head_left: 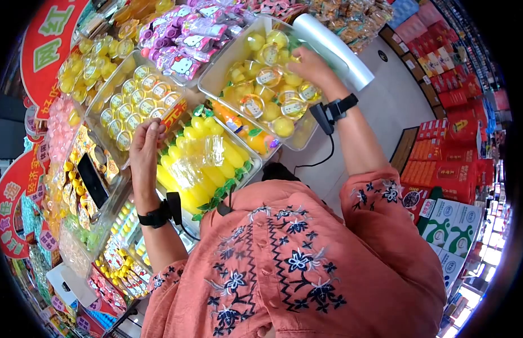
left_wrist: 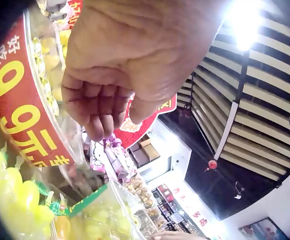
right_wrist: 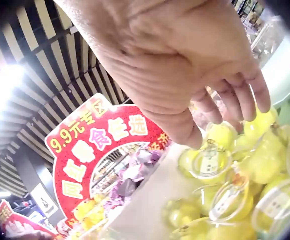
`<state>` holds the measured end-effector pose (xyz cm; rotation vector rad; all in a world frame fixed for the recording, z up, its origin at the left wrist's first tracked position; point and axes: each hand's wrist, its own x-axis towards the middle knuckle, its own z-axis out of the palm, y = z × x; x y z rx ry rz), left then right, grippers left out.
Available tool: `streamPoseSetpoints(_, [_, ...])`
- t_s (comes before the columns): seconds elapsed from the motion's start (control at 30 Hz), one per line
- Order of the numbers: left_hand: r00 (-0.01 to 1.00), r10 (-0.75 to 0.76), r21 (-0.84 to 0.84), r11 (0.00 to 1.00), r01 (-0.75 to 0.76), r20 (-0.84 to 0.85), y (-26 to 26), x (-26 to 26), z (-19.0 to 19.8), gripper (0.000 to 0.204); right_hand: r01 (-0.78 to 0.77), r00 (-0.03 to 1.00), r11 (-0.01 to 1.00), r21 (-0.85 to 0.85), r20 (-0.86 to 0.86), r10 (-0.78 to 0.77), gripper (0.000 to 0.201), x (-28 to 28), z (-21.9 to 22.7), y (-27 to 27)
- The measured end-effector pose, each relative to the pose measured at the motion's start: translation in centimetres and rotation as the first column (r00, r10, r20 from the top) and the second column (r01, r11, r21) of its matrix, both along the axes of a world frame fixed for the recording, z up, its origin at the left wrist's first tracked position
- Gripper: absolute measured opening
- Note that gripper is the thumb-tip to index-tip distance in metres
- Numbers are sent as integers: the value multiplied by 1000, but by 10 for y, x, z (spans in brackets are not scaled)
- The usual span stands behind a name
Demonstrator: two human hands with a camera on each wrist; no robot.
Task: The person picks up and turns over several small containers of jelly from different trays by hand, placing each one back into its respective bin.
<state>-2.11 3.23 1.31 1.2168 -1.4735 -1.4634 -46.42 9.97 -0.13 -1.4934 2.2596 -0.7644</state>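
Reaching into bin (right_wrist: 157,192), right fingers (right_wrist: 245,104) spread by yellow cups (right_wrist: 210,162), white roll (head_left: 334,48) alongside; left fingers (left_wrist: 77,102) bent beside red sign (left_wrist: 32,115).

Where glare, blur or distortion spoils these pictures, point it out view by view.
Head view: fisheye curvature with black corners, and white glare on the plastic over the long yellow packs; left wrist view: a blown-out ceiling lamp, with dark corners; right wrist view: another overexposed light at left, and the round yellow packs look soft, their label print unreadable.
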Motion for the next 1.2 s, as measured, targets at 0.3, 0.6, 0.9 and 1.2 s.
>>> streamPoseSetpoints(0.3, [997,-70,45,996,71,-34,8,-2,4,29,-67,988,972,226,-118,96,57,-17,-33,-10])
streamPoseSetpoints(0.6, [988,-155,90,984,157,-21,13,-8,11,30,-120,993,989,87,-7,121,56,16,15,5])
streamPoseSetpoints(0.9, [916,-304,132,929,345,-261,16,-55,51,39,-392,918,866,-311,-79,388,56,137,104,21])
streamPoseSetpoints(1.2, [830,-198,141,939,313,-521,26,-45,40,53,-561,823,668,-489,-240,515,61,213,93,12])
